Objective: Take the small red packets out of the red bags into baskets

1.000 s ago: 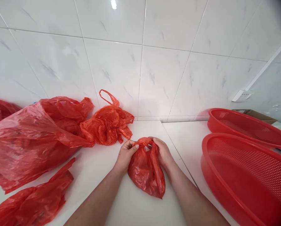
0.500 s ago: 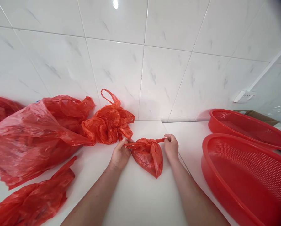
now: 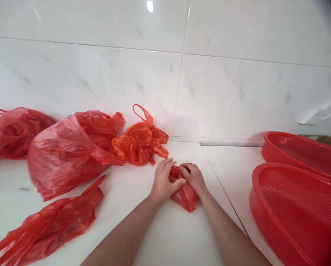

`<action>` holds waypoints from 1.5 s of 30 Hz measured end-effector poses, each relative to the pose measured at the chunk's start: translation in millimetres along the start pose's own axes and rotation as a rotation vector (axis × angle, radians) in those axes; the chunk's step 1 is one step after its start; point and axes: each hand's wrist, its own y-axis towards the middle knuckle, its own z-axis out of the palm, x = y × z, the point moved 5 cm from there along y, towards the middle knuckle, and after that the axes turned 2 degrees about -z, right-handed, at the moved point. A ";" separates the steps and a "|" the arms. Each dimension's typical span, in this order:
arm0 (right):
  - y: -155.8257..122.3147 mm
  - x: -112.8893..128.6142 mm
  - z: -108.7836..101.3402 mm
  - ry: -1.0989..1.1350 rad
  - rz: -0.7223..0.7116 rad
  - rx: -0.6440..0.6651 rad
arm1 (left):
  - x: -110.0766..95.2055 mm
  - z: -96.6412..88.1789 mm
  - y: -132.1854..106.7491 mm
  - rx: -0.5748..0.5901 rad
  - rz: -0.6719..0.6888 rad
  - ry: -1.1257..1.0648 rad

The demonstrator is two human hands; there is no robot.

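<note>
A small red plastic bag (image 3: 186, 197), bunched into a bundle, lies on the white table in front of me. My left hand (image 3: 164, 181) curls round its left side, with the thumb across the top and the fingers behind. My right hand (image 3: 195, 178) pinches the gathered top from the right, the fingers bent inward. Both hands are close together, and the bag's handles are mostly hidden between them. What the bag contains cannot be made out. Just beyond my left hand lies a crumpled orange-red plastic bag (image 3: 140, 143) with one handle loop sticking up.
A large, full red bag (image 3: 68, 155) and another bundled bag (image 3: 23, 131) sit at the left by the tiled wall. A flattened red bag (image 3: 57, 225) lies nearer. Two red plastic baskets (image 3: 265, 199) stand at the right. A wall socket (image 3: 316, 116) is above them.
My hands have come together over the small bag; before, they pulled its handles out to either side. The view has shifted left, showing more of the bags there.
</note>
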 end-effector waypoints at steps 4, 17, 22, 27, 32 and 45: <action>-8.5 8.4 18.4 0.131 -0.004 0.238 | -3.6 9.5 -10.3 0.167 -0.023 0.181; 7.0 -36.7 -2.2 0.320 0.230 0.062 | -34.8 -72.7 -104.9 -0.012 -0.413 0.264; 5.0 -27.0 -1.0 0.133 0.210 0.119 | -63.0 -143.1 -135.1 -0.287 -0.427 0.326; 3.2 -20.6 0.4 0.143 0.200 0.116 | -87.2 -199.7 -132.0 -0.353 -0.261 0.926; 1.2 -16.6 1.9 0.159 0.192 0.116 | -66.4 -227.7 -126.4 -0.147 -0.334 1.237; -1.6 -5.8 10.3 0.095 0.080 0.117 | -59.4 -283.1 -134.8 -0.537 -0.348 1.408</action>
